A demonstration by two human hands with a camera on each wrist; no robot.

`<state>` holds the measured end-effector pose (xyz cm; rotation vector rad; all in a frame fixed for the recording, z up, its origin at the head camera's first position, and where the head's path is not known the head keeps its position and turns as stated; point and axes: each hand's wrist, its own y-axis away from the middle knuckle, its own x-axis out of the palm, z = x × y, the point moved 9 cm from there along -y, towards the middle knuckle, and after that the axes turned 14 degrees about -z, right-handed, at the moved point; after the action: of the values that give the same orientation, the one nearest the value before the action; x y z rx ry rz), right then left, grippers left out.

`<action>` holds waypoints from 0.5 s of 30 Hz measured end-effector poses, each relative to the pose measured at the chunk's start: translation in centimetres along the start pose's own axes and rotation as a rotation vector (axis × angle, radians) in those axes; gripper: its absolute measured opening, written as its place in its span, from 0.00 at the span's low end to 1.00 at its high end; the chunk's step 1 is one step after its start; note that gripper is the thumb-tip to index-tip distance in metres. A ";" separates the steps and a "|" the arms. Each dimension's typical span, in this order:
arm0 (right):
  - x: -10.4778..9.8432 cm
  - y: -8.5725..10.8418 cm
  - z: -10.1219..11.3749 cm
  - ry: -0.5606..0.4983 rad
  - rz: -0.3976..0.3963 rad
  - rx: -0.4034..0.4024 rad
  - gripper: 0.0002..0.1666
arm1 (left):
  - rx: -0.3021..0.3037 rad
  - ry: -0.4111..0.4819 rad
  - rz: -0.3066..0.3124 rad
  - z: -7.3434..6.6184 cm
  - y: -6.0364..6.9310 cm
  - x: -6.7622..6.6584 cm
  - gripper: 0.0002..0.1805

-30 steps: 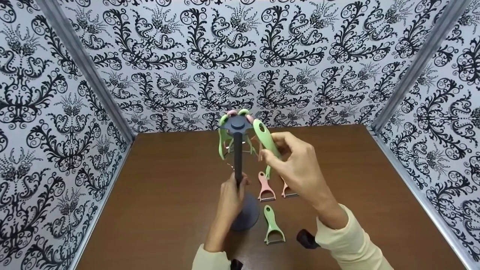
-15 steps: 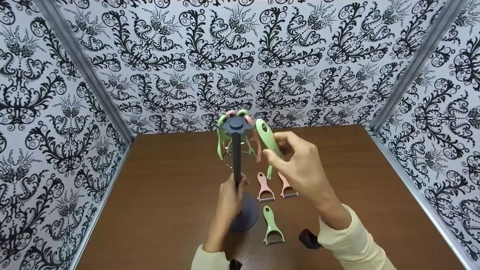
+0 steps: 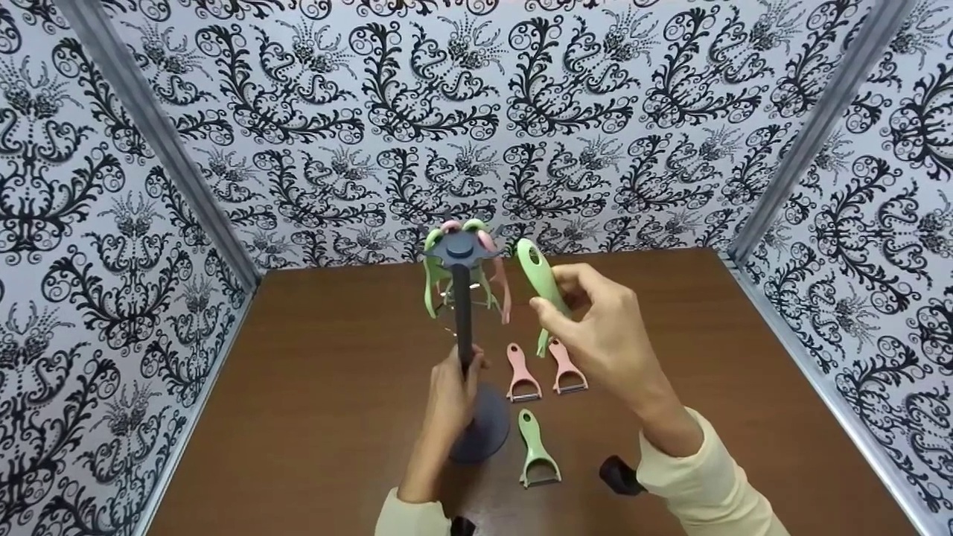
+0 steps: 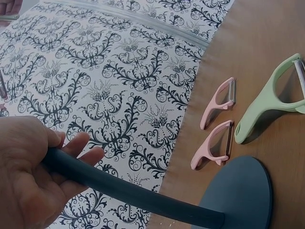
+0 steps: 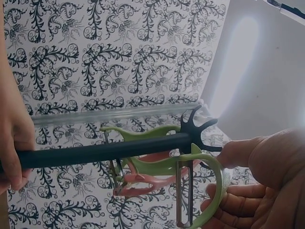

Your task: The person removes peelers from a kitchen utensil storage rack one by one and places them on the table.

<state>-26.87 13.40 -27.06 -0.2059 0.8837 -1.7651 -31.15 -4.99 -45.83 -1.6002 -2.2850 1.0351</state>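
My left hand [image 3: 453, 388] grips the dark pole [image 3: 463, 316] of an upright stand with a round base [image 3: 488, 435]. At the top is a hooked head [image 3: 459, 249], where several peelers hang, among them a green peeler [image 3: 429, 279] and a pink peeler [image 3: 501, 283]. Just right of that head, my right hand [image 3: 607, 335] pinches another green peeler [image 3: 537, 269] between thumb and fingers, its handle hole up and its blade end down. In the right wrist view, the blade [image 5: 185, 193] of this held peeler shows in front of the hanging ones.
Two pink peelers, one nearer the stand [image 3: 523, 378] and one further right [image 3: 569, 372], lie on the brown table [image 3: 320, 387]. Nearer me lies a green peeler [image 3: 537, 454], right of the base. Patterned walls [image 3: 447, 112] enclose the table at the back and sides.
My right hand has drawn the green peeler slightly right, away from the stand's head, widening the gap. The hanging pink peeler shows more fully. My left hand keeps its grip on the pole.
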 end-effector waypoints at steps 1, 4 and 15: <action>-0.1 0.0 -0.1 0.004 -0.003 0.003 0.14 | 0.004 0.002 -0.005 0.0 0.0 -0.1 0.03; -0.5 0.0 -0.5 0.008 -0.014 0.010 0.14 | 0.010 0.000 -0.014 0.0 0.0 -0.1 0.03; -1.8 -0.1 -2.0 0.032 -0.034 0.031 0.14 | -0.021 0.009 0.003 0.3 0.0 -0.1 0.03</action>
<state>-27.32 15.95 -27.92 -0.1741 0.8793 -1.8168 -31.23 -5.17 -46.03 -1.6136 -2.2951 1.0058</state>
